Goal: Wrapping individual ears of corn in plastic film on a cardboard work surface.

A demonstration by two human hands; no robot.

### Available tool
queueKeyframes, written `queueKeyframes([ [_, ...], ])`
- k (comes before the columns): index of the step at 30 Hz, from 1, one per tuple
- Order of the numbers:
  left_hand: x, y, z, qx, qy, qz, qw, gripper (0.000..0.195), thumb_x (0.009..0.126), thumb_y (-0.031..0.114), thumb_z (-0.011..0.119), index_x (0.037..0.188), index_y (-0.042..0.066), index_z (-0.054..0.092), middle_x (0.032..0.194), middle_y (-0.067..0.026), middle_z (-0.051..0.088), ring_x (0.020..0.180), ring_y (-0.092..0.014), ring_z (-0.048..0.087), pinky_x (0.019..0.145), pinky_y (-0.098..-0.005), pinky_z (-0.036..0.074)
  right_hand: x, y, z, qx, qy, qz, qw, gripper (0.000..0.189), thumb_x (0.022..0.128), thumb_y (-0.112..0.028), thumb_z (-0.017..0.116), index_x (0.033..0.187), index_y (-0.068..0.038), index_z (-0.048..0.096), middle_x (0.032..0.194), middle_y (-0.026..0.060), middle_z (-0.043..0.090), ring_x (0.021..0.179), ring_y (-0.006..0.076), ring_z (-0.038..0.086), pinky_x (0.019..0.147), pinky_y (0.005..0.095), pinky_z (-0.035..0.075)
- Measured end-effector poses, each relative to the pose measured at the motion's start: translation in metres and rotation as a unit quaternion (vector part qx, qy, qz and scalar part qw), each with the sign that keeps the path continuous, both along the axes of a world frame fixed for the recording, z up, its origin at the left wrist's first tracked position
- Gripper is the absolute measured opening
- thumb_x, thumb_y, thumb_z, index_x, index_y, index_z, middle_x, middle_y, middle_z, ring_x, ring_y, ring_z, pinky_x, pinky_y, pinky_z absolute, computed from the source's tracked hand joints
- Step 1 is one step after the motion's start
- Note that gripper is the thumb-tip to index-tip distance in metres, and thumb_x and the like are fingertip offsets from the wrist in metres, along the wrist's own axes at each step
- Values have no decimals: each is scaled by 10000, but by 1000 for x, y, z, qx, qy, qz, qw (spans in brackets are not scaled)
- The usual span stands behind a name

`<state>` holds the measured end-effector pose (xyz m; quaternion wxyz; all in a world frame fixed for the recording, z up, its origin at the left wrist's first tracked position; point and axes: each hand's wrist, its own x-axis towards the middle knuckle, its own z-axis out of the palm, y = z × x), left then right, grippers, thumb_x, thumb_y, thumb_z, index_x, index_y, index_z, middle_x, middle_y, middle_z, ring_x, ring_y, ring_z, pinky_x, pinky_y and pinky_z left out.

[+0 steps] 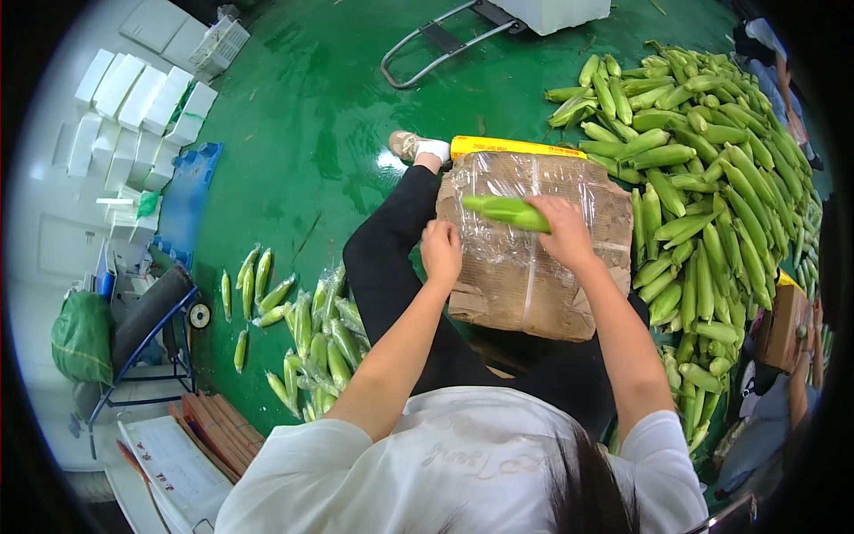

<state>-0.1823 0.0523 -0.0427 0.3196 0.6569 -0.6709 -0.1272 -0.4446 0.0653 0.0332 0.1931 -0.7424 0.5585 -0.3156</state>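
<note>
A taped cardboard box [534, 294] with clear plastic on its top stands between my legs. My right hand [564, 230] grips one end of a green ear of corn in its husk [504, 210], which lies across the plastic sheets [484, 180]. At the left edge of the box is my left hand [442, 250], its fingers curled together; whether something thin is pinched in them cannot be told. A large heap of unwrapped corn in husks [720, 153] lies to the right. On the floor to my left are ears in clear plastic bags [327, 334].
A yellow printed strip [517, 147] edges the box's far side. Beyond it, a metal-framed cart [434, 50] rests on the green floor. White foam boxes [140, 100], a blue pallet [190, 200] and a blue-framed trolley [143, 347] are at left. Other people [767, 414] sit at the far right.
</note>
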Motion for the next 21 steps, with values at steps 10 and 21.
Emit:
queueKeyframes([
  [10, 7, 22, -1, 245, 256, 48, 934, 159, 911, 196, 634, 928, 45, 588, 741, -75, 609, 591, -233, 594, 561, -367, 466, -22, 40, -6, -55, 49, 70, 995, 338, 761, -73, 707, 1090, -104, 639, 1118, 70, 617, 1050, 305, 562, 900, 449, 434],
  [21, -23, -14, 54, 199, 619, 66, 757, 247, 979, 131, 462, 1212, 53, 488, 824, -85, 655, 726, -176, 659, 647, -282, 506, -56, 20, -43, -31, -87, -152, 984, 63, 891, -59, 619, 906, -27, 566, 828, 136, 615, 751, 337, 607, 681, 381, 480],
])
